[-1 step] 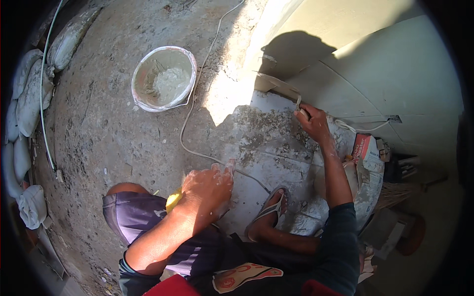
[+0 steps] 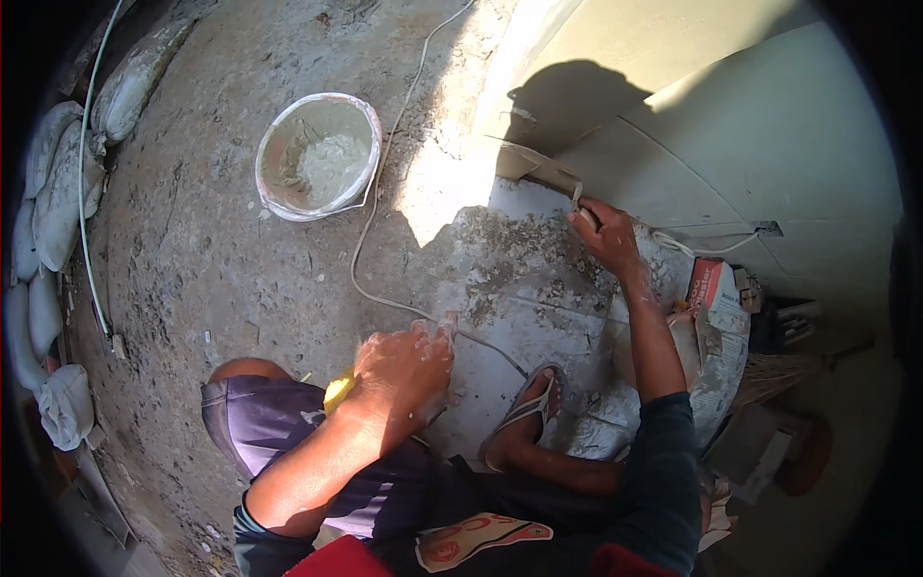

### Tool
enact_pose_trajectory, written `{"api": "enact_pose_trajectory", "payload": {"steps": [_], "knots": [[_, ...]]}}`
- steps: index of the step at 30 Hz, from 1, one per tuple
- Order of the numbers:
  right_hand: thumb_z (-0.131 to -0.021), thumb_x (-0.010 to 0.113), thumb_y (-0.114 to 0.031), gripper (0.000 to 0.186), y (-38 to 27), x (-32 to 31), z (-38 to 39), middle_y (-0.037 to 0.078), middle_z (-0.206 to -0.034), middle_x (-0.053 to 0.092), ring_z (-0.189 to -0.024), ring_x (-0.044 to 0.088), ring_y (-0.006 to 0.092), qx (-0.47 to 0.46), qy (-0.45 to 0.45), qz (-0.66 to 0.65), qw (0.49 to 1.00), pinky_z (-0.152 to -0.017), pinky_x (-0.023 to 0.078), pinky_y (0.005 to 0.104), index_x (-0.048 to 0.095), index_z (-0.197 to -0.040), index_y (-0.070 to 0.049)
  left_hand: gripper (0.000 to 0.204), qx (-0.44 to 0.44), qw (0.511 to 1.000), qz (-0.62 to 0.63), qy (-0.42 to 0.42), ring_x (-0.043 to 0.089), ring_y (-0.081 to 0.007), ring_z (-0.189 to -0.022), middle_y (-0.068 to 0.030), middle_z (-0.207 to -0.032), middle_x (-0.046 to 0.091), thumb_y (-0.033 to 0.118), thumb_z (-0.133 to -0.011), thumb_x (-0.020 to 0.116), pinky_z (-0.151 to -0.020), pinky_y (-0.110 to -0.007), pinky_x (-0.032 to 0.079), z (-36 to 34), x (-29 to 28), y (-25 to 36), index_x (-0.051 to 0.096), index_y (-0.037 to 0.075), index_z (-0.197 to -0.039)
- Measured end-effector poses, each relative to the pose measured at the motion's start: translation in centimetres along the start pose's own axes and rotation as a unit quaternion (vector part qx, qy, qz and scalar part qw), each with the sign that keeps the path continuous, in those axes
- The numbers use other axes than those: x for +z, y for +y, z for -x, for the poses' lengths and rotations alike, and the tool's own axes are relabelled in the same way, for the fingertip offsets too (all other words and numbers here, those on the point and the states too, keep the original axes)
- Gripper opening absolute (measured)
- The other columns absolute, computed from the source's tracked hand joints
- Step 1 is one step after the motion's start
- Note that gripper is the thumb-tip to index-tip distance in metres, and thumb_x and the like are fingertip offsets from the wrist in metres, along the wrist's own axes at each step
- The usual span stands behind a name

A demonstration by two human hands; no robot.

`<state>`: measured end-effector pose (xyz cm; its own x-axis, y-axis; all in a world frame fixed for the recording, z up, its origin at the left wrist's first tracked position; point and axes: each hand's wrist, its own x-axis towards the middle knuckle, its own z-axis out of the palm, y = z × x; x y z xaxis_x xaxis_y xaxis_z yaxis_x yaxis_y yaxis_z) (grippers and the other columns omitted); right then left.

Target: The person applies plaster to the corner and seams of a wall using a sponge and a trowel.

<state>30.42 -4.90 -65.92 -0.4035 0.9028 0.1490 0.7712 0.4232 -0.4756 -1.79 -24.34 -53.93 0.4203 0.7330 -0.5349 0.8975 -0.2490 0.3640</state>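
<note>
My right hand is closed round the handle of a plastering trowel. Its long, pale, putty-smeared blade lies along the foot of the smooth greenish-grey wall. My left hand, spattered with white putty, is held over my knee. A yellow handle sticks out from its near side; the rest of that tool is hidden under the hand. Ahead and to the left, a white-rimmed bucket stands on the ground, partly filled with pale wet putty.
A white cable winds past the bucket toward my sandalled foot. Another cable comes from a wall opening. At right lie a red-and-white paper sack and dark clutter. Filled sacks line the left edge.
My right hand and the trowel have shifted very slightly to the left along the wall. My left hand stays where it was.
</note>
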Motion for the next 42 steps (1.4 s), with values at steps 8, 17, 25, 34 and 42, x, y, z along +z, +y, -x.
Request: {"api": "enact_pose_trajectory", "payload": {"steps": [8,17,25,34,42], "knots": [[-0.085,0.074,-0.023,0.032,-5.2,-6.7,-1.5,0.02,-0.086,0.07,-0.075,0.07,0.0294,0.038,0.06,-0.083,0.994,-0.069,0.053,0.035,0.068,-0.104,0.002,0.078,-0.022,0.999,0.02,-0.011,0.067,-0.034,-0.096,-0.0202,-0.111,0.064,0.017,-0.079,0.065,-0.078,-0.044,0.054,0.0,0.6,0.1,0.031,0.003,-0.149],[-0.085,0.073,-0.022,0.028,-1.6,-1.8,-0.1,0.022,-0.089,0.07,-0.078,0.069,0.0363,-0.022,0.009,-0.002,1.0,-0.07,0.053,0.0392,0.068,-0.101,0.001,0.083,-0.032,0.999,0.017,-0.018,0.066,-0.0336,-0.1,-0.0199,-0.114,0.063,0.021,-0.08,0.068,-0.081,-0.045,0.054,0.0,-0.3,0.5,0.027,0.006,-0.151],[-0.086,0.072,-0.02,0.029,-4.8,-6.7,-2.1,0.021,-0.085,0.07,-0.074,0.069,0.0282,0.038,0.024,-0.105,0.993,-0.067,0.052,0.0354,0.068,-0.102,0.003,0.077,-0.06,0.997,0.026,-0.05,0.065,-0.0349,-0.099,-0.0181,-0.113,0.062,0.018,-0.082,0.063,-0.081,-0.048,0.054,0.2,-0.8,1.0,0.029,0.009,-0.15],[-0.087,0.072,-0.022,0.032,-6.3,-9.5,-0.4,0.019,-0.087,0.071,-0.072,0.067,0.0216,0.048,0.013,-0.077,0.996,-0.068,0.052,0.0323,0.068,-0.104,0.004,0.071,-0.032,0.999,0.031,0.009,0.065,-0.0363,-0.096,-0.0178,-0.109,0.063,0.016,-0.083,0.058,-0.079,-0.049,0.053,-0.2,-0.6,1.1,0.031,0.008,-0.149],[-0.089,0.07,-0.02,0.03,-6.3,-10.5,-2.8,0.012,-0.076,0.068,-0.062,0.059,0.014,0.034,0.057,-0.138,0.988,-0.056,0.046,0.0291,0.068,-0.104,0.005,0.072,-0.047,0.999,0.019,-0.009,0.066,-0.0361,-0.097,-0.0181,-0.112,0.062,0.016,-0.083,0.059,-0.078,-0.049,0.054,0.6,-0.5,1.2,0.03,0.008,-0.149]]}}
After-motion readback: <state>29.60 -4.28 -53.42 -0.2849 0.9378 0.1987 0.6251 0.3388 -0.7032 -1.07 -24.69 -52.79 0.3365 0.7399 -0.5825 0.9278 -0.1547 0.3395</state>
